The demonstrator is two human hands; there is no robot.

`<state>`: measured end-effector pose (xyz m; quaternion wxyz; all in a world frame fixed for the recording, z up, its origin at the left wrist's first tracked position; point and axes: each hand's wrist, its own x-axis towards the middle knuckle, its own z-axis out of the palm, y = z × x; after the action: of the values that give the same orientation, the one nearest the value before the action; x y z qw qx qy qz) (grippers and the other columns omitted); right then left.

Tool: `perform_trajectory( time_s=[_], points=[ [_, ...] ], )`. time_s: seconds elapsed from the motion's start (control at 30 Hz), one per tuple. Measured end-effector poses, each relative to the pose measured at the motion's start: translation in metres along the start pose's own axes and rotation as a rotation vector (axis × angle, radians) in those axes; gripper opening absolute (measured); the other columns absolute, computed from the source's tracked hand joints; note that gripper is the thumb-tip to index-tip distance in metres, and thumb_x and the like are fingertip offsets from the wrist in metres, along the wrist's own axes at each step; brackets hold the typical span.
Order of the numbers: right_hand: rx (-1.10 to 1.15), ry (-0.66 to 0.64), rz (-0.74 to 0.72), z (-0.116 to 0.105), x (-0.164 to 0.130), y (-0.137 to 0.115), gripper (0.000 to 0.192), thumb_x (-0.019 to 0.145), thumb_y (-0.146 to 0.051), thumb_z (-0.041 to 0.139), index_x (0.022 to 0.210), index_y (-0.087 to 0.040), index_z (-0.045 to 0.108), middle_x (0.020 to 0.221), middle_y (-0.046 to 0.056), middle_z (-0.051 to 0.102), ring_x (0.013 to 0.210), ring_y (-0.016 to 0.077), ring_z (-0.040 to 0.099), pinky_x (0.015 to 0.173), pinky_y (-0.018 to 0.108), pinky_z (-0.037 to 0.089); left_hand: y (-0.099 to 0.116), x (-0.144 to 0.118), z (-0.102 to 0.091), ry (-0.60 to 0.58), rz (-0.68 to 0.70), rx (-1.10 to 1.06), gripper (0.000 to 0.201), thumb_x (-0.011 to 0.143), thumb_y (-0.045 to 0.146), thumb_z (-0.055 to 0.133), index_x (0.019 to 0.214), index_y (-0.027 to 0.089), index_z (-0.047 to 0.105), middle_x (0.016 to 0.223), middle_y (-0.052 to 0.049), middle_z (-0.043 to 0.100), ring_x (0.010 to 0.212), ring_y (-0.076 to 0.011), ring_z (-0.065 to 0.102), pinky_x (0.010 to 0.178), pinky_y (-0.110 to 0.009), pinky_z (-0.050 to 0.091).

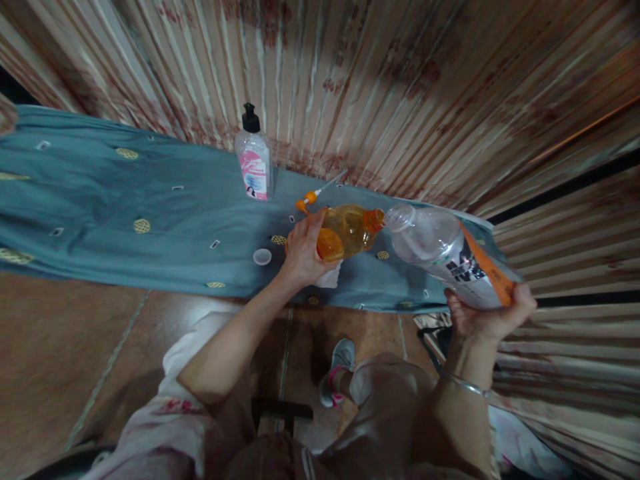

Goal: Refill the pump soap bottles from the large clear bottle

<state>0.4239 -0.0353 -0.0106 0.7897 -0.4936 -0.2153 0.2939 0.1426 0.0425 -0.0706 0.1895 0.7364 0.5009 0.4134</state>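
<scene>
My left hand (303,253) grips the orange bottle (347,231), mid-frame, mouth touching the clear bottle (440,253) my right hand (487,313) grasps; any wobble could spill liquid onto the blue cloth (125,200).

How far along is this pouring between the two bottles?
Done: both bottles are uncapped; a small white cap lies on the blue-grey cloth. In hand: the left hand tips an amber plastic bottle mouth to mouth with a clear plastic bottle in the right hand. Left: amber liquid remains; the clear bottle looks nearly empty.
</scene>
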Motion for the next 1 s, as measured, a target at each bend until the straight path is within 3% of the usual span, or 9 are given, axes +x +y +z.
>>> perform_trajectory(
  time_s=[0.1, 0.5, 1.0],
  points=[
    [-0.039, -0.027, -0.062, 0.0007, -0.0006, 0.0004, 0.057, 0.054, -0.058, 0.055, 0.089, -0.014, 0.063, 0.074, 0.005, 0.059, 0.048, 0.0157, 0.055, 0.027, 0.025, 0.039, -0.0006, 0.0000, 0.0005, 0.003, 0.007, -0.001, 0.093, 0.062, 0.039, 0.076, 0.141, 0.020, 0.032, 0.136, -0.013, 0.050, 0.124, -0.0324, 0.047, 0.103, -0.048, 0.040],
    [-0.090, -0.021, -0.066, -0.0028, 0.0011, 0.0022, 0.064, 0.054, -0.063, 0.054, 0.093, -0.013, 0.064, 0.070, 0.003, 0.058, 0.040, 0.0143, 0.051, 0.022, 0.025, 0.034, -0.0013, -0.0012, 0.0005, 0.013, 0.035, -0.016, 0.090, 0.062, 0.036, 0.078, 0.139, 0.017, 0.033, 0.136, -0.015, 0.049, 0.124, -0.0331, 0.046, 0.103, -0.049, 0.040],
    [-0.077, -0.047, -0.075, -0.0025, 0.0015, 0.0026, 0.058, 0.057, -0.059, 0.053, 0.094, -0.015, 0.063, 0.071, 0.002, 0.060, 0.041, 0.0153, 0.054, 0.023, 0.026, 0.037, -0.0018, 0.0002, 0.0006, 0.001, 0.001, -0.008, 0.094, 0.062, 0.038, 0.076, 0.142, 0.017, 0.029, 0.138, -0.016, 0.048, 0.125, -0.0343, 0.046, 0.103, -0.049, 0.039]
  ],
)
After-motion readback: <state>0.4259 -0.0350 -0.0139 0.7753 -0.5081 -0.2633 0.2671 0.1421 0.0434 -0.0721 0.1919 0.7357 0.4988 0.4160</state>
